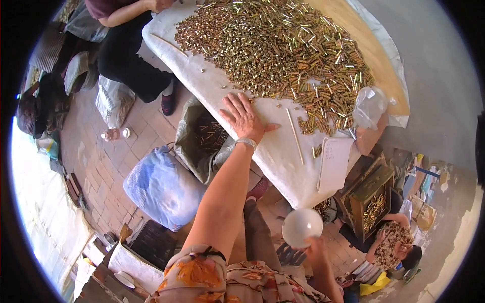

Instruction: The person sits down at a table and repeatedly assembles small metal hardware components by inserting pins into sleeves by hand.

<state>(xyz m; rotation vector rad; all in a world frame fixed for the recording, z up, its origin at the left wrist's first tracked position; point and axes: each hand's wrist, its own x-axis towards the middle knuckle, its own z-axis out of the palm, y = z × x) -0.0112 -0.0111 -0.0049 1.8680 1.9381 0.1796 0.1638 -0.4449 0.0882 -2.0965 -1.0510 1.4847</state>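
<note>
Two hands: both bare; clock directions are read from the left one.
Left hand [247, 123]: open and grasping nothing, palm down with fingers spread at the pale-covered table [275, 159]'s edge; perhaps placed so to steady the leaning body.
Right hand [314, 246]: at 5 o'clock, below the table corner, seemingly gripping the bowl by its near edge; exact finger contact is too small to tell.
White bowl [302, 226]: also at 5, beyond the table edge; a rim hold probably leaves most of it free.
Metal pieces [273, 55]: heaped from 11 to 2, short bits leftward, longer tubes rightward, likely grouped by length.
Thin stick [294, 136]: at 3, just beside the loose tubes, within easy reach.
Paper pad [334, 161]: at 4, near the corner, presumably parked off the heap for reading.
Open sack [203, 169]: at 8, beside the table, its mouth upward, perhaps for access to the dark pieces inside.
</note>
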